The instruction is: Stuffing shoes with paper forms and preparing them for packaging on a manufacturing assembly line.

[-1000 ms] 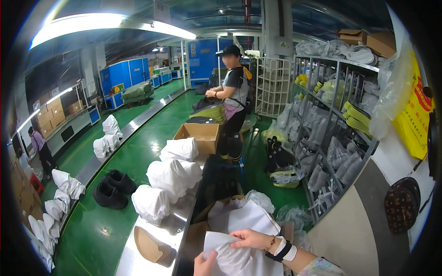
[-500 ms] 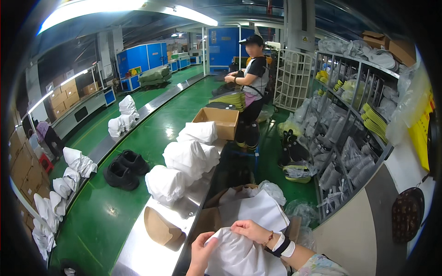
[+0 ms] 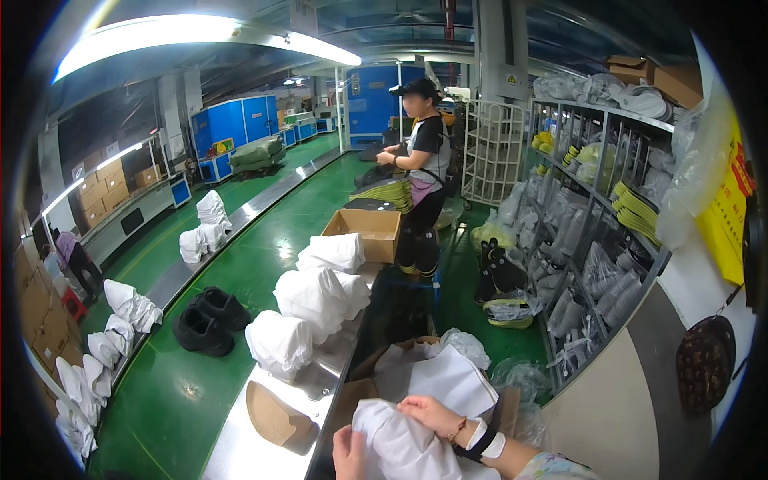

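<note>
At the bottom edge both my hands hold a bundle wrapped in white tissue paper [image 3: 404, 448]. My left hand [image 3: 350, 454] grips its left side, fingers curled on the paper. My right hand [image 3: 432, 416], with a wrist strap, presses on the top right of the bundle. Behind it lies a stack of loose white paper sheets [image 3: 448, 378] in a brown cardboard box [image 3: 384, 360]. A brown card insert [image 3: 272, 414] rests on the steel table [image 3: 240, 448] to the left.
Several white wrapped bundles [image 3: 308, 300] lie along the steel table, beyond them an open cardboard box [image 3: 364, 232]. A co-worker [image 3: 420, 172] stands further down the line. A pair of black shoes [image 3: 210, 318] sits on the green belt. Metal shelves [image 3: 592, 232] stand at the right.
The view has tipped down and shifted; my hands and the white bundle sit a little higher in view. My left hand has closed on the bundle's left side.
</note>
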Motion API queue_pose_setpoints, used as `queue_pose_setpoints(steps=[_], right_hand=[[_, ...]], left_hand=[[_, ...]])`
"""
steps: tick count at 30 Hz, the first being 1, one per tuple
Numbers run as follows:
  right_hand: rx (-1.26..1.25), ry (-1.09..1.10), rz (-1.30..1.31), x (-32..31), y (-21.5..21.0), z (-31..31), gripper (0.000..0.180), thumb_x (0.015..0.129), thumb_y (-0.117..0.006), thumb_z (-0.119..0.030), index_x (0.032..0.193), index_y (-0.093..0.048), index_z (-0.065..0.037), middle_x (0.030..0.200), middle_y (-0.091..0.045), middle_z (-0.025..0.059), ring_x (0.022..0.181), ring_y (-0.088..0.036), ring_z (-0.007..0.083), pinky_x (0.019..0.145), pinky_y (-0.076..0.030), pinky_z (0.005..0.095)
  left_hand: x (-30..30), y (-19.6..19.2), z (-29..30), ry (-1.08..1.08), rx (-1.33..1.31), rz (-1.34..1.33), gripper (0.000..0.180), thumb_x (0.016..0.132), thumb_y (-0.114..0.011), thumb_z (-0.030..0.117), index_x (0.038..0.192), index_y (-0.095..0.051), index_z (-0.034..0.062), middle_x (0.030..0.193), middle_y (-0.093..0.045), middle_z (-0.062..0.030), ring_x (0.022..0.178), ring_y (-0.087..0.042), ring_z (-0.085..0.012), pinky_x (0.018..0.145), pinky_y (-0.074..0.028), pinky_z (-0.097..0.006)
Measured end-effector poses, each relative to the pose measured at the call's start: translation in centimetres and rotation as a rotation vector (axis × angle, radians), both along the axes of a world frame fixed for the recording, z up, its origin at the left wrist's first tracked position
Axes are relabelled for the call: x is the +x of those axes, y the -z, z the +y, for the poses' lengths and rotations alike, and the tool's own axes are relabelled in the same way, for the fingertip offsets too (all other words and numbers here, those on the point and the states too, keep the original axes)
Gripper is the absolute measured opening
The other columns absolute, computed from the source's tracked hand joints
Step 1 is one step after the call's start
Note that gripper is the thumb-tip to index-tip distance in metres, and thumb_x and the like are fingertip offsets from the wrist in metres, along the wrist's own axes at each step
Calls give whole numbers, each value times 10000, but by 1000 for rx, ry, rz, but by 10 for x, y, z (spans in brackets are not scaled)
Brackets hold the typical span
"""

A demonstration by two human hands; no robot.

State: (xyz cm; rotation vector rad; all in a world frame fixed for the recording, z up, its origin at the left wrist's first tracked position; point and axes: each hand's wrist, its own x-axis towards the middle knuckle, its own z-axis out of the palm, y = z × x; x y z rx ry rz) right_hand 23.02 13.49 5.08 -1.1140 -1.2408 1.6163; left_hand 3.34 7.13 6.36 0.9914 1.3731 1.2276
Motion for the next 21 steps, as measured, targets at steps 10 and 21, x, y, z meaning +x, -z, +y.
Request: queue_pose_setpoints(steps=[10,21], right_hand=[[250,228,-16,1,-39,20,216,908,-527,-210,840,-587,-14,749,-534,-35,710,-456,47,648,-398,198],[395,262,-247,-8,-49,57,187,899,-528,-163,818,-566,1,682,-528,-23,634,-463,48,567,-395,213]], left_hand=[[7,-14,-13,319,-200,-375,385,848,-580,121,1177,-485,-53,937,-618,-61,840,-568,-146,761,-441,-257],[7,-11,1,297,-173,-778,444,768,-663,71,1170,-507,-37,1061,-612,-83,939,-590,-159,860,-450,-306]])
